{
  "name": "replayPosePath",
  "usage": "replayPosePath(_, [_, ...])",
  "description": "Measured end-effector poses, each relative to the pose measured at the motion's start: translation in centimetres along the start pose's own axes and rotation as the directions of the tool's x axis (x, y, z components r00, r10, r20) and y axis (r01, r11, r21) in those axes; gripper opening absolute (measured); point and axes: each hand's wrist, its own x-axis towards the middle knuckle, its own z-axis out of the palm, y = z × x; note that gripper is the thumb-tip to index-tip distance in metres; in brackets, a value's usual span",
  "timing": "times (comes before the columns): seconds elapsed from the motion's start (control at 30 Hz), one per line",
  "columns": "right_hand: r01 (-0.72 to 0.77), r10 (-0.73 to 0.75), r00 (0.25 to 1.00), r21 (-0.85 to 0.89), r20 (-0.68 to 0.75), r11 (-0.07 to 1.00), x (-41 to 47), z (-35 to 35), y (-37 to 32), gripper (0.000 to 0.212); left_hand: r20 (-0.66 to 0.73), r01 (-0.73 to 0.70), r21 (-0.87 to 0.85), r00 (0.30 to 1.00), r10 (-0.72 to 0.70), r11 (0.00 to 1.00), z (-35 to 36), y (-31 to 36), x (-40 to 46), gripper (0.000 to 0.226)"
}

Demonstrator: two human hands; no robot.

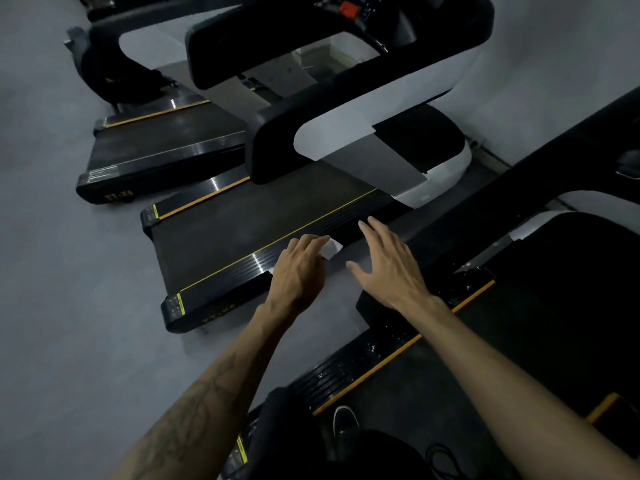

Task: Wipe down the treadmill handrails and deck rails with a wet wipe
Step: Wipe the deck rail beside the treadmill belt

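The person is leaning out from the near treadmill toward the middle treadmill (242, 223), both arms extended. The left hand (301, 268) is holding a white wet wipe (330, 250) under its fingers, which are curled over the cloth; the wipe is showing just past the fingertips, at the near deck rail (256, 263) of that machine. Whether the wipe is pressed flat on the rail or hovering just above it cannot be told from this angle. The glossy, ribbed rail beside the yellow stripe appears to be the surface under treatment.

The right hand (388, 265) is holding nothing, fingers spread and straight, poised beside the left above the gap between machines. Judged purpose: balance during the reach, or readiness to steady the wipe.

The near machine's own deck rail (374, 355) is showing wet-looking specks, suggesting it has already been wiped. A shoe (344, 419) is standing on that deck. The black handrail (363, 95) of the middle treadmill is well apart from both hands.
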Motion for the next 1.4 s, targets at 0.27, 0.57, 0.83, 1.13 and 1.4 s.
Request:
replayPosePath(0.27, [-0.024,0.024,1.0,0.005,-0.003,1.0,4.2,1.6,0.6,0.085,-0.005,-0.027,-0.003,1.0,0.027,1.0,1.5,-3.3,4.5,0.04])
replayPosePath(0.57, [-0.183,0.186,0.977,0.043,-0.107,0.982,9.7,9.1,3.4,0.083,-0.017,-0.19,-0.054,0.982,0.19,0.98,11.5,-10.9,12.5,0.039])
replayPosePath(0.83, [-0.374,0.352,0.865,0.008,-0.357,0.927,17.1,19.4,3.2,0.083,-0.055,-0.477,-0.174,0.878,0.475,0.862,20.4,-20.6,20.9,0.037])
replayPosePath(1.13, [-0.58,0.596,0.755,0.148,-0.273,0.801,19.0,24.9,1.7,0.082,0.108,-0.558,-0.227,0.8,0.59,0.798,19.9,-26.7,24.7,0.044])
replayPosePath(1.4, [-0.683,0.698,0.638,0.178,-0.325,0.708,20.1,25.9,2.3,0.08,0.173,-0.633,-0.294,0.702,0.691,0.716,21.7,-24.9,27.6,0.044])
